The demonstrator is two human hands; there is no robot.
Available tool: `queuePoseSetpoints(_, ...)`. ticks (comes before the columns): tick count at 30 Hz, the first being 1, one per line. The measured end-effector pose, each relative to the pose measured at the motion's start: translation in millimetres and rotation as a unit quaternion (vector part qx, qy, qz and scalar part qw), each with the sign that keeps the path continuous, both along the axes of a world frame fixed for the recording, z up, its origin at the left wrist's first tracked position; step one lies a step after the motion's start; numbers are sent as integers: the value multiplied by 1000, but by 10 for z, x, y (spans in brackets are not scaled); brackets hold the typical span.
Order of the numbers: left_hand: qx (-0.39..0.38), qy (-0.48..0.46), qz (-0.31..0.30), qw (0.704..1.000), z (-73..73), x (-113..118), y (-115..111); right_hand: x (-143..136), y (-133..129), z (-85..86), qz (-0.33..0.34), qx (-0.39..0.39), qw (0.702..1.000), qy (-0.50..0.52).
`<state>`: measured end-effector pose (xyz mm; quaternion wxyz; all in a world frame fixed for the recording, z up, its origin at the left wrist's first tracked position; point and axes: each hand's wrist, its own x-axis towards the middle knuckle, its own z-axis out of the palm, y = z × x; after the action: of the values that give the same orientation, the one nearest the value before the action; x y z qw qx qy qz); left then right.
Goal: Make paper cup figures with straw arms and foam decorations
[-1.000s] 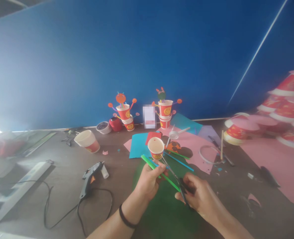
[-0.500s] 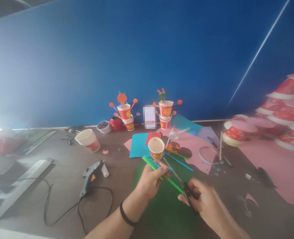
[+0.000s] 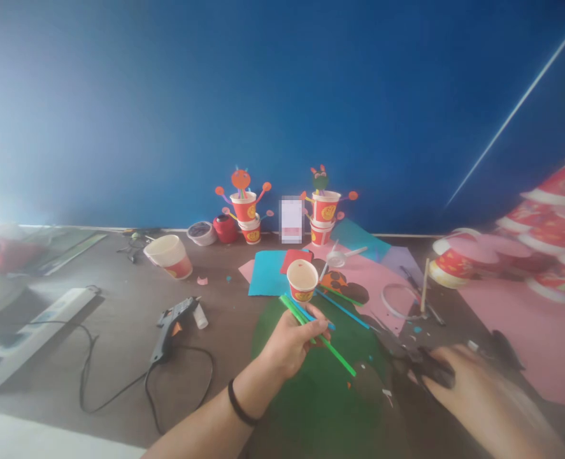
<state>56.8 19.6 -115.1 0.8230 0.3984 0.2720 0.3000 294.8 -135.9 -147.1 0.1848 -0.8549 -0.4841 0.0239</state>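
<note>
Right now our left hand (image 3: 289, 344) has a closed grip on some green and blue straws (image 3: 311, 328) above the green paper (image 3: 311, 408) on the bench (image 3: 120, 299). Our right hand (image 3: 473, 389) is blurry, off to the side, well apart from the straws; its grip is wrapped around black scissors (image 3: 425, 366). Just past the straws stands a red paper cup (image 3: 302, 280). A glue gun (image 3: 172, 319) lies to the left. Far back, two cup figures (image 3: 244, 213) stand by the blue wall (image 3: 282, 95).
</note>
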Motion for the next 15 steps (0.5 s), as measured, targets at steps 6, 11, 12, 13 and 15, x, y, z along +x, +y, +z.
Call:
queuePoseSetpoints(6,15,10,-6,1000,-48,11,2,255,-45,78,58,-191,980,4)
queuePoseSetpoints(11,130,71,-34,988,-39,-4,-23,191,140,402,118,-145,981,41)
queuePoseSetpoints(12,160,89,-49,982,-23,-13,-35,72,222,501,125,-89,987,47)
queuePoseSetpoints(13,189,101,-67,974,-3,-25,-48,-84,312,600,136,-44,987,67)
queuePoseSetpoints(15,237,103,-100,961,42,-57,-70,-456,506,765,196,-1,971,137)
